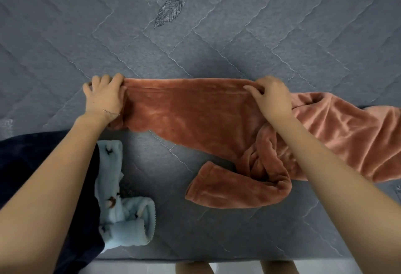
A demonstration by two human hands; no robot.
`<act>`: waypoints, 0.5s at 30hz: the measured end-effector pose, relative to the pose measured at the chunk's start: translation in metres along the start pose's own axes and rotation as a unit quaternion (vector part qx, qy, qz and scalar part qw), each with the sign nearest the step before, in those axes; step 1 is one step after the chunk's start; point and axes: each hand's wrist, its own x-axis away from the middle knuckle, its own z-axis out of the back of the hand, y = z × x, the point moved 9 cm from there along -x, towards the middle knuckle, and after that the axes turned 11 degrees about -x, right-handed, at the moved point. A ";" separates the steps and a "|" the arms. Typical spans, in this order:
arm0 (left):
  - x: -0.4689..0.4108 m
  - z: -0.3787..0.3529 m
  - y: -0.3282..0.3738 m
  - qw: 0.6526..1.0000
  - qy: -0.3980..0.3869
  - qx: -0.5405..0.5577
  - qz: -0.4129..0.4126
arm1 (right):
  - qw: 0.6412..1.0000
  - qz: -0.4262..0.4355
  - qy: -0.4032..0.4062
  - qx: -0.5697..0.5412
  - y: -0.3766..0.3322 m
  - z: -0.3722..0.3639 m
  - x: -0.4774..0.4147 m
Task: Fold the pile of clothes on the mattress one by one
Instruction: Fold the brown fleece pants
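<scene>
Pile: navy garment point(32, 165), pale-blue fleece point(121, 215) waiting at near mattress point(217, 34) edge.
Left hand point(104, 97): gripping rust garment point(195, 117) end, mid-mattress.
Right hand point(271, 97): pinching same edge.
Tip: keeping edge taut, untwisting bunched part point(260, 165) first.

A rust-orange plush garment point(195, 117) lies spread on the grey quilted mattress point(195, 45), its far hemmed edge pulled straight between the left hand point(104, 95) and the right hand point(271, 97), each gripping one end. Right of the right hand, the cloth shows a paler pink side and runs off in loose folds. Nearer than the right hand, a tube-shaped part curls back on itself, its cuff point(195, 189) pointing left. Nearer than the left hand, a crumpled light-blue fleece piece point(121, 208) with small dark prints lies against a dark navy garment point(32, 165).
</scene>
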 end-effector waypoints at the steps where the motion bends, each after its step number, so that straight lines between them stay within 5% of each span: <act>1: -0.002 0.000 0.003 1.000 0.014 0.002 -0.008 | 1.000 -0.002 0.008 0.004 0.001 0.000 -0.001; 9: -0.007 0.004 0.027 0.995 0.067 0.075 -0.018 | 0.998 -0.040 0.038 0.018 0.006 -0.008 -0.005; 15: 0.035 0.003 0.113 0.984 0.058 0.109 -0.128 | 0.998 0.042 0.042 -0.017 -0.025 -0.011 0.013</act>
